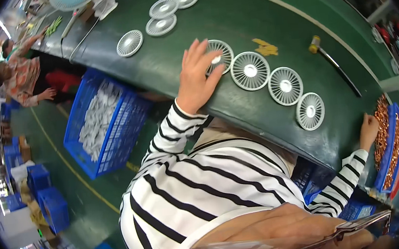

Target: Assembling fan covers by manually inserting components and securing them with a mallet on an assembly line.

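Note:
A row of several round, white, spoked discs, like small fan grilles, runs across the green tabletop in front of me. My left hand (199, 77) is over the leftmost disc (223, 49), fingers spread; part of that disc is hidden behind them. To its right lie a second disc (250, 71), a third (285, 86) and a fourth (310, 111), each with a bright raised hub. Far to the right, my right hand (369, 132) has its fingers curled together beside a heap of small copper-coloured parts (380, 117). Whatever is between those fingers is too small to make out.
A hammer (345, 72) with a yellowish head and some yellow scraps (265, 47) lie beyond the row. More white discs (161, 25) are at the upper left. A blue tray (390, 145) borders the copper parts. A blue crate (129, 124) of pale pieces and a co-worker (23, 77) are left.

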The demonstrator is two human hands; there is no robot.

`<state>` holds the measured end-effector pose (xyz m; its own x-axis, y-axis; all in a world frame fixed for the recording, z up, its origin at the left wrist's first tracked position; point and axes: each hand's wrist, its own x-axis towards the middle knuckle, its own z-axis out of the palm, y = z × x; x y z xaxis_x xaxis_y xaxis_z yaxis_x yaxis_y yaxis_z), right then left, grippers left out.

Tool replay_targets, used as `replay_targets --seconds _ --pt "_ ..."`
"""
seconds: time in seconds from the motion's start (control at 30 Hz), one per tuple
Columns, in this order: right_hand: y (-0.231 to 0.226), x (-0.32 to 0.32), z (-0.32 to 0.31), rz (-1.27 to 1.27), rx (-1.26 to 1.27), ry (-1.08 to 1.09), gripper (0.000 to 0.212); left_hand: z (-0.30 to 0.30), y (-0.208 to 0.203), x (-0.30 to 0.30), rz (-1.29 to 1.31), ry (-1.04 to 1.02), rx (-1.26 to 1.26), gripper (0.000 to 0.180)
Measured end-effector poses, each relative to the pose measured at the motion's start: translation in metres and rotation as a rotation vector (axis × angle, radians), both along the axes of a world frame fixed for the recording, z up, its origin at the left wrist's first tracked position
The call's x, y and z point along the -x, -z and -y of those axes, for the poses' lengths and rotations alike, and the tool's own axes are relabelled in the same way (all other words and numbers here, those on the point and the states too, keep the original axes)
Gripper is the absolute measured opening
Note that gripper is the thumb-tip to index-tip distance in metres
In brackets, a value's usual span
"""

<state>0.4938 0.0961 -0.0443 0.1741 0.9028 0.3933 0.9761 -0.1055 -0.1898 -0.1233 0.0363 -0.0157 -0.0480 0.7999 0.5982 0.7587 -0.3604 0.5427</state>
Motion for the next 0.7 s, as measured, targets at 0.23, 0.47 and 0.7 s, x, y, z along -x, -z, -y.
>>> replay_targets --seconds 0.23,0.47,0.7 --pt "0.0 -0.003 -0.011 0.044 -0.093 0.152 0.034 -0.036 -0.026 0.073 -0.15 -0.185 -0.114 0.033" --pt "0.001 0.001 -0.01 0.19 -0.178 0.316 0.032 -0.119 -0.026 0.125 -0.207 -0.216 -0.025 0.041" --pt "-0.002 0.015 0.005 0.265 0.021 0.297 0.027 -0.17 0.02 0.149 -0.422 -0.403 0.179 0.055"
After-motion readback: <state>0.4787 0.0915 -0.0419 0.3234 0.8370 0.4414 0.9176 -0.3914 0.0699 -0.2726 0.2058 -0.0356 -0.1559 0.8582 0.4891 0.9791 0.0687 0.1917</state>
